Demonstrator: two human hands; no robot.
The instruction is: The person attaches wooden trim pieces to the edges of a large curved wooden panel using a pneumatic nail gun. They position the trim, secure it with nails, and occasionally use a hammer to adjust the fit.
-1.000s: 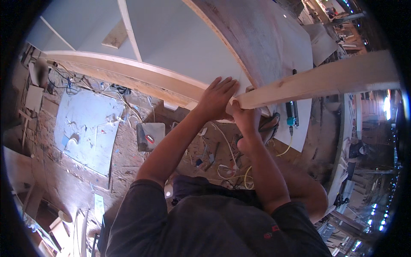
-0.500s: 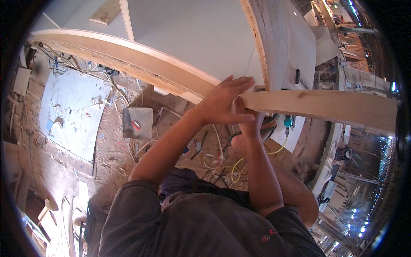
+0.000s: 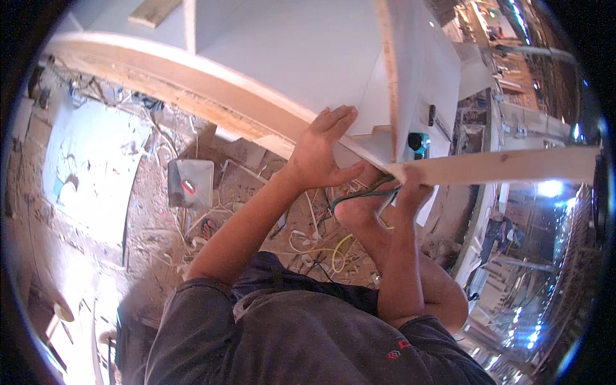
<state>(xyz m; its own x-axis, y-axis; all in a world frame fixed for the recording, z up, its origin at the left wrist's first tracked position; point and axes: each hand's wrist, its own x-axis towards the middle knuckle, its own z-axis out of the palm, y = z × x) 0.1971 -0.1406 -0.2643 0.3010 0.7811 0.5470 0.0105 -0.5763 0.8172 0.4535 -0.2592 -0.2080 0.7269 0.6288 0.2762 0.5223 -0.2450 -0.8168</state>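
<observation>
- Left hand (image 3: 323,154): fingers spread, at the edge rail (image 3: 192,83) of the pale panel (image 3: 282,58).
- Right hand (image 3: 412,187): gripping the near end of the timber (image 3: 513,167), which extends rightward.
- Progress: rail in place; timber apparently unfastened.

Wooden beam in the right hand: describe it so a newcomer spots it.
Start at the big grey panel across the top, then find the right hand, below and right of it. The wooden beam runs from that hand toward the picture's right edge. Unlike the panel's long wooden side rail, it is hand-held and shows a small dark mark.
</observation>
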